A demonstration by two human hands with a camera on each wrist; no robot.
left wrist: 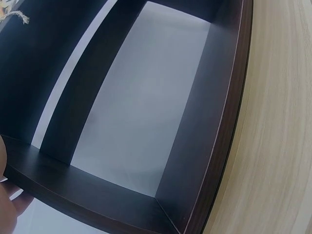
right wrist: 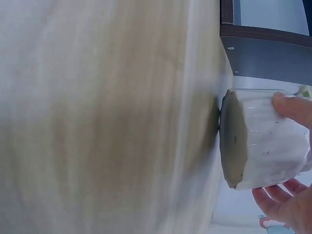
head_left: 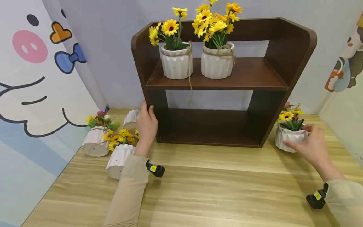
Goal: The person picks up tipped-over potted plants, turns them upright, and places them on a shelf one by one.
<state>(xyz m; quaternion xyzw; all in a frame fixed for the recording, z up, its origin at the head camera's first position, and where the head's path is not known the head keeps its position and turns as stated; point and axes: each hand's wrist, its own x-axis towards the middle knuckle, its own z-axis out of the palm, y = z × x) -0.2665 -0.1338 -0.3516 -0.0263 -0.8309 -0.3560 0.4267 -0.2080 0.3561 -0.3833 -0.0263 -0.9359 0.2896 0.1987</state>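
A dark brown two-tier shelf [head_left: 208, 126] stands on the wooden table. My left hand [head_left: 147, 123] grips its left side panel, and the thumb and fingers [left wrist: 19, 202] lie on opposite faces of that board in the left wrist view. At the shelf's right, my right hand [head_left: 312, 145] holds a white ribbed flowerpot [head_left: 289, 138] with yellow flowers and green leaves. Thumb and fingers press on opposite sides of this pot [right wrist: 273, 141]. Its underside shows in the right wrist view, raised at least partly off the table.
Two white pots with yellow flowers, the left pot [head_left: 177, 64] and the right pot [head_left: 216, 64], stand on the upper tier. Left of the shelf, several pots lie tipped over, among them a nearer pot [head_left: 120, 157] and a farther pot [head_left: 96, 142]. Walls border the table [head_left: 215, 189].
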